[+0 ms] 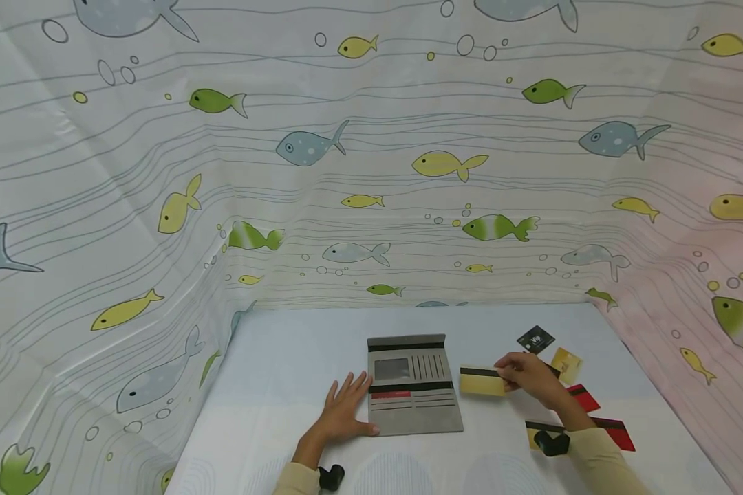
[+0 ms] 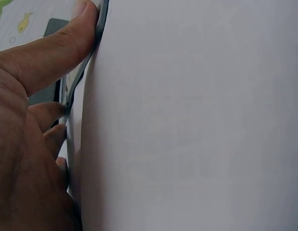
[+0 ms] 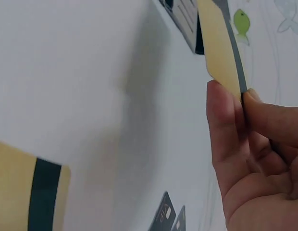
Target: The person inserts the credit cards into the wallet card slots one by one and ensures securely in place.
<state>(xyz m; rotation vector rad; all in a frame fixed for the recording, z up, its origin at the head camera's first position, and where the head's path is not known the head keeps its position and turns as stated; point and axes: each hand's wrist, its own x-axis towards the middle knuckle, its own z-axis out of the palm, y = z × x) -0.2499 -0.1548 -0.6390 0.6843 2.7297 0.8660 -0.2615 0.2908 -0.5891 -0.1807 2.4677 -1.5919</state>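
Observation:
A grey card wallet (image 1: 415,421) lies unfolded on the white table, showing card slots, a clear window and a red label. My left hand (image 1: 340,414) rests at its left edge with fingers spread; in the left wrist view the thumb (image 2: 67,53) lies along the wallet's border. Between thumb and fingers, my right hand (image 1: 535,378) pinches a yellow card with a dark stripe (image 1: 478,383), just right of the wallet. The right wrist view shows that same card (image 3: 220,45) gripped by one end, above the table.
Around the right hand lie a black card (image 1: 535,339), a gold card (image 1: 567,366), a red card (image 1: 586,397) and another red card (image 1: 619,433). A second yellow striped card (image 1: 532,440) sits beneath the right wrist. Fish-print sheeting (image 1: 359,227) surrounds the table.

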